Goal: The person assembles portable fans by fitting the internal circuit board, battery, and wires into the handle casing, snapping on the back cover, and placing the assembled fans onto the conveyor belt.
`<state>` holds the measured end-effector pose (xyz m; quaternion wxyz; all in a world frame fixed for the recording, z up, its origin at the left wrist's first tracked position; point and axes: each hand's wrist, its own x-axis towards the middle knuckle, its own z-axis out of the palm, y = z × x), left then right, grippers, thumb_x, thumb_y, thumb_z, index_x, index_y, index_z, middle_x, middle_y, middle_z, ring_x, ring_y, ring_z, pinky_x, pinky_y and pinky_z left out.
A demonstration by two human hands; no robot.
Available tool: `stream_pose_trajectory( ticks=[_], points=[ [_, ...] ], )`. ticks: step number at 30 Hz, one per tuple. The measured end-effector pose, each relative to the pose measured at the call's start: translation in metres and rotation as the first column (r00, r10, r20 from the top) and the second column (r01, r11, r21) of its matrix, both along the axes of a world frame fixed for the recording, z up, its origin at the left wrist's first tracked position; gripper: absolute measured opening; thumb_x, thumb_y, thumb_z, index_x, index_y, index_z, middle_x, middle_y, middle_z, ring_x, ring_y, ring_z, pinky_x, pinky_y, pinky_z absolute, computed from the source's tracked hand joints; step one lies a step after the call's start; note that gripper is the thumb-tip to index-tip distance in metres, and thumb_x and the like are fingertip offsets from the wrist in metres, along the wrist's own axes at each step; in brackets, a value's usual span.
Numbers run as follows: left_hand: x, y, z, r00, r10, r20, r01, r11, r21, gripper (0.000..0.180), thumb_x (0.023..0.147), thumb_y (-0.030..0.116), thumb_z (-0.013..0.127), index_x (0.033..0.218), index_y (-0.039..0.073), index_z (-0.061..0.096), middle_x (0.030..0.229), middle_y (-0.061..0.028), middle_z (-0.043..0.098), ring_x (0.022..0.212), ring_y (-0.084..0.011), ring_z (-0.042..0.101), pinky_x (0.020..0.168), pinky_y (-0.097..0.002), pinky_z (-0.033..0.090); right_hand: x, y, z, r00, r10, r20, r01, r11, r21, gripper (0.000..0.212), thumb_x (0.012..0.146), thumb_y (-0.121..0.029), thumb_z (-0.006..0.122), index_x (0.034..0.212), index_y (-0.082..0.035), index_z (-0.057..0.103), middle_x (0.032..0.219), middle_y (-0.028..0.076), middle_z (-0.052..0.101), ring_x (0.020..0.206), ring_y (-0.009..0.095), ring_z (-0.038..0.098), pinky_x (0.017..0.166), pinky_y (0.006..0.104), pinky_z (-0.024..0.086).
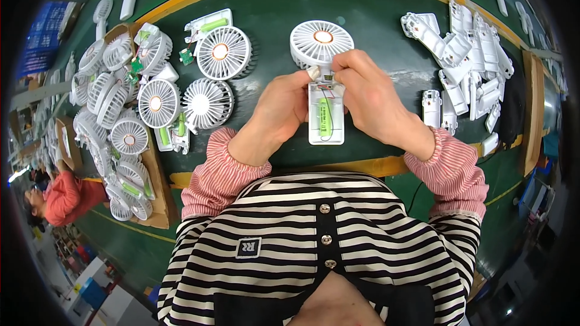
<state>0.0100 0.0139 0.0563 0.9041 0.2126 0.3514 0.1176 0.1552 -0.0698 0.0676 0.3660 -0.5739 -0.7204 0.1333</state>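
A white handheld fan (322, 45) lies in front of me, its round grille at the far end and its opened handle pointing toward me. Inside the handle tray (315, 136) are a green cylindrical battery (326, 118) and thin wires. At the fan's neck sits a small circuit board (328, 76). My left hand (272, 111) is closed at the left of the neck, thumb and finger pinching there. From the right, my right hand (373, 99) grips the neck beside the board, fingers curled. Whatever small part its fingertips may hold is hidden.
To the left, several white fans (130, 136) fill a cardboard box (160, 196). Loose fans (223, 53) with exposed batteries lie beside it. White plastic handle shells (468, 54) are heaped at the right, near a cardboard edge (531, 115). Another person (66, 196) is at the far left.
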Motion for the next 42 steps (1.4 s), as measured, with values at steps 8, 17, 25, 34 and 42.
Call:
stream_pose_trajectory(
  ticks=[8, 17, 25, 34, 42],
  points=[
    [-0.004, -0.002, -0.015, 0.999, -0.029, -0.023, 0.029, 1.0, 0.013, 0.031, 0.087, 0.022, 0.044, 0.11, 0.001, 0.049, 0.104, -0.008, 0.057, 0.093, -0.0186, 0.057, 0.081, -0.0345, 0.046, -0.005, -0.004, 0.0, 0.987, 0.015, 0.158, -0.013, 1.0, -0.011, 0.02, 0.06, 0.008, 0.054, 0.079, 0.007, 0.05, 0.094, 0.013, 0.047, 0.085, 0.03, 0.048, 0.066, 0.0355, 0.046],
    [-0.006, -0.006, -0.013, 0.978, -0.127, -0.167, 0.168, 0.952, 0.256, 0.022, 0.082, 0.013, 0.056, 0.096, -0.004, 0.059, 0.085, -0.0085, 0.062, 0.073, -0.0154, 0.062, 0.065, -0.0292, 0.052, -0.006, -0.005, -0.007, 0.976, 0.044, 0.214, -0.032, 0.998, -0.059, 0.021, 0.059, 0.002, 0.057, 0.079, 0.006, 0.05, 0.096, 0.013, 0.046, 0.087, 0.028, 0.047, 0.071, 0.0367, 0.044],
    [-0.005, -0.011, -0.017, 0.981, -0.106, -0.16, 0.151, 0.943, 0.297, 0.017, 0.082, 0.005, 0.055, 0.095, -0.004, 0.06, 0.086, -0.0088, 0.063, 0.074, -0.0153, 0.061, 0.066, -0.0287, 0.051, -0.005, -0.006, -0.012, 0.971, 0.045, 0.234, -0.036, 0.998, -0.043, 0.019, 0.059, 0.0, 0.057, 0.076, 0.005, 0.05, 0.096, 0.013, 0.046, 0.085, 0.028, 0.047, 0.07, 0.037, 0.044],
    [-0.002, -0.013, -0.026, 0.977, -0.075, -0.199, 0.117, 0.971, 0.207, 0.017, 0.083, 0.008, 0.054, 0.093, -0.004, 0.06, 0.085, -0.0091, 0.062, 0.072, -0.0149, 0.061, 0.063, -0.0272, 0.051, -0.006, -0.009, -0.021, 0.953, -0.108, 0.283, 0.114, 0.993, -0.005, 0.015, 0.057, -0.004, 0.061, 0.068, -0.004, 0.051, 0.079, 0.006, 0.046, 0.073, 0.023, 0.048, 0.06, 0.0334, 0.036],
    [0.001, -0.015, -0.034, 0.986, -0.046, -0.157, 0.078, 0.977, 0.2, 0.017, 0.082, 0.008, 0.055, 0.094, -0.004, 0.059, 0.085, -0.0088, 0.062, 0.073, -0.0147, 0.061, 0.064, -0.0268, 0.051, -0.004, -0.008, -0.029, 0.956, -0.126, 0.264, 0.115, 0.992, 0.057, 0.015, 0.057, -0.006, 0.061, 0.068, -0.005, 0.05, 0.077, 0.005, 0.046, 0.072, 0.022, 0.048, 0.061, 0.033, 0.035]
  ],
)
